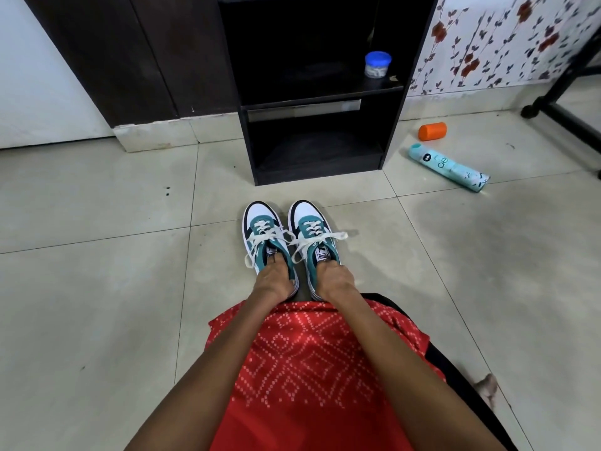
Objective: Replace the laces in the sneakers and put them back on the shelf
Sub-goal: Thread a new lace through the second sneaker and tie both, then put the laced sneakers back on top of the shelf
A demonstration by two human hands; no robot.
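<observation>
grip: left hand [274, 278] clasps left sneaker [260, 222], right hand [335, 277] clasps right sneaker [307, 219] | risk: dangling laces [270, 237] may snag shelf [318, 177] edge

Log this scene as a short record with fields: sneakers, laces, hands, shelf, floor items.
sneakers: left sneaker and right sneaker side by side on the tiled floor, toes toward the shelf
laces: white laces threaded in both
left hand: grips the left sneaker's opening
right hand: grips the right sneaker's opening
shelf: black, blue-lidded jar on its upper level
floor items: orange cylinder, teal spray can, right of shelf
</observation>
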